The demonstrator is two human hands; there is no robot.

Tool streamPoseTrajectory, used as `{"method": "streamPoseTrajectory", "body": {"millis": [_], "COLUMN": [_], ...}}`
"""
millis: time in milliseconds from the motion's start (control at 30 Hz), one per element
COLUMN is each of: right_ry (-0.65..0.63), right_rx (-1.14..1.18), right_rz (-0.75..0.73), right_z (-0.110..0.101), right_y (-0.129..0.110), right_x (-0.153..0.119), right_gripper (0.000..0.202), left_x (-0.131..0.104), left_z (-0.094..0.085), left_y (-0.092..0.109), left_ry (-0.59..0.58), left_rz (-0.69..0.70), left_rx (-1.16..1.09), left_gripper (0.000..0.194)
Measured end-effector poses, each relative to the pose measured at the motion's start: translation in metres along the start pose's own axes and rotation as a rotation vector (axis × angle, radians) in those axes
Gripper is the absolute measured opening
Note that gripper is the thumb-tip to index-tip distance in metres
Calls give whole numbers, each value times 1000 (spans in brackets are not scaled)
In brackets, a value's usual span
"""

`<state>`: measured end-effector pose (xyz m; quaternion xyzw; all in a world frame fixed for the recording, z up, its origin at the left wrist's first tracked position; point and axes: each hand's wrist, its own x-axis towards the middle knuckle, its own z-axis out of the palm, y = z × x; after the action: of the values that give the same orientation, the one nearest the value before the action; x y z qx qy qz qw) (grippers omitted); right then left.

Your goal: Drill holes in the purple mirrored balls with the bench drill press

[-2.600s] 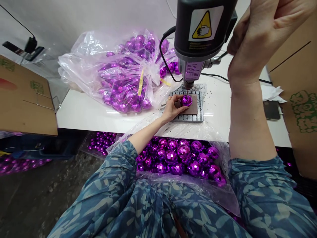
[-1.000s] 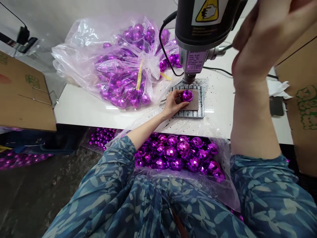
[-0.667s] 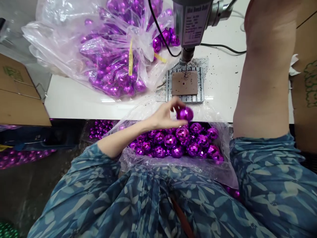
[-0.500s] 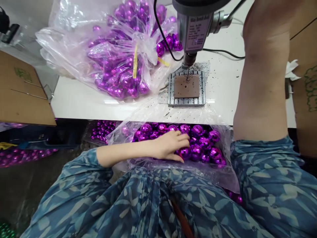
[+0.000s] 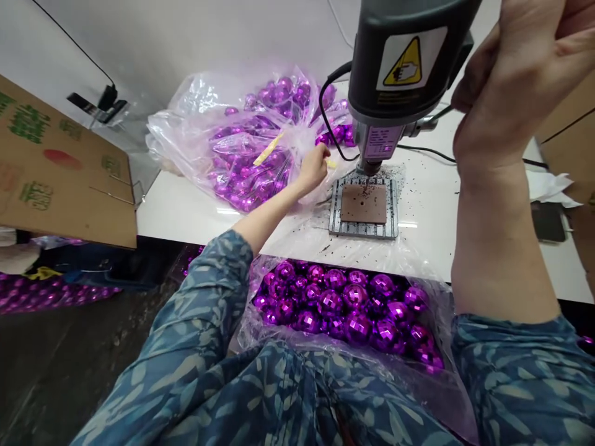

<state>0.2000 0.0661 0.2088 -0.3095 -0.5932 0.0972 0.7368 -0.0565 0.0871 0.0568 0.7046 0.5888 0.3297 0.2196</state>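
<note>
My left hand (image 5: pixel 315 166) is beside the tied plastic bag of shiny purple balls (image 5: pixel 251 176). Its fingers are curled next to a few loose purple balls (image 5: pixel 337 134); whatever they hold is hidden. At the upper right my right hand (image 5: pixel 520 93) is closed beside the bench drill (image 5: pixel 404 68), and what lies in its grip cannot be seen. Under the drill's chuck (image 5: pixel 370 167) a brown block (image 5: pixel 364 204) with a small hole rests on a slotted metal base (image 5: pixel 363 230). A plastic-lined container of faceted purple balls (image 5: pixel 331 302) is at my lap.
Dark shavings lie scattered over the white table (image 5: pixel 427 248). A cardboard box (image 5: pixel 69 179) stands at the left. On the right are a phone-like dark object (image 5: pixel 548 221) and crumpled white paper (image 5: pixel 548 186). A black cable (image 5: pixel 425 150) runs behind the drill.
My left hand has left the balls in the lap container and reached forward to those by the tied bag. The view has shifted, and my right hand now shows beside the drill.
</note>
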Motion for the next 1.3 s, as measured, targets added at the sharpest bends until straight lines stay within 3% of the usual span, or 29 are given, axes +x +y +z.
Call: {"method": "streamPoseTrajectory", "body": {"millis": [100, 167, 233, 400, 567, 633, 800, 867, 967, 1100, 1200, 1300], "right_ry": [88, 71, 68, 80, 102, 98, 81, 81, 101, 103, 84, 47], "right_rx": [205, 221, 194, 235, 244, 247, 245, 253, 258, 214, 208, 166], "right_rz": [-58, -64, -51, -67, -3, 22, 5, -13, 3, 27, 39, 69], "right_z": [3, 3, 2, 4, 4, 2, 2, 3, 5, 5, 4, 3], "right_y": [-2, -6, -10, -6, -4, -7, -7, -5, -5, -11, -18, -27], "right_x": [0, -1, -3, -2, -5, -6, -5, -4, -4, -5, -6, -7], "right_gripper": [57, 56, 55, 53, 54, 55, 57, 56, 54, 56, 62, 72], "left_x": [57, 70, 68, 35, -14, -33, -69, -80, -91, -95, -93, -92], "left_z": [13, 20, 25, 20, -7, -19, -36, -34, -22, 0, 15, 25], "left_y": [-27, -34, -37, -34, -11, -1, 19, 26, 35, 37, 33, 30], "left_ry": [28, 40, 34, -59, -236, -214, -146, -162, -157, -126, -58, -69], "left_rz": [-93, -163, -220, -127, -86, -139, -376, -458, -512, -518, -440, -345], "left_rx": [221, 323, 392, 354, 255, 64, -744, -978, -1125, -1017, -887, -849], "left_gripper": [27, 29, 28, 14, 39, 45, 35, 33, 38, 48, 49, 48]}}
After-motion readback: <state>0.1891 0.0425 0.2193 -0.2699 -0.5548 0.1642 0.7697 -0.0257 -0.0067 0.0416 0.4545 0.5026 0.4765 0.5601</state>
